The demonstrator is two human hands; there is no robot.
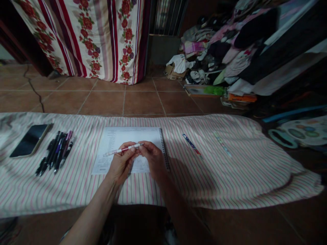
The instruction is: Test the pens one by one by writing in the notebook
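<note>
Left hand (123,162), right hand (154,158) bare; forearms (95,204) bare, tapering.

A: What's being held?
B: A slim white-and-red pen (124,149), between the left hand (123,161) and the right hand (154,157), above a white spiral-bound paper notebook (135,134).
A: And beside that?
B: Left, a bunch of slim dark pens (59,149); right, a blue-and-red pen (191,144), on pink-and-grey-striped cloth (84,190).

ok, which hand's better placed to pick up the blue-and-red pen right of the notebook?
Right hand, probably: it's nearer the blue-and-red pen, towards that side of the notebook. Left hand sits farther off and is gripping the white-and-red pen.
</note>
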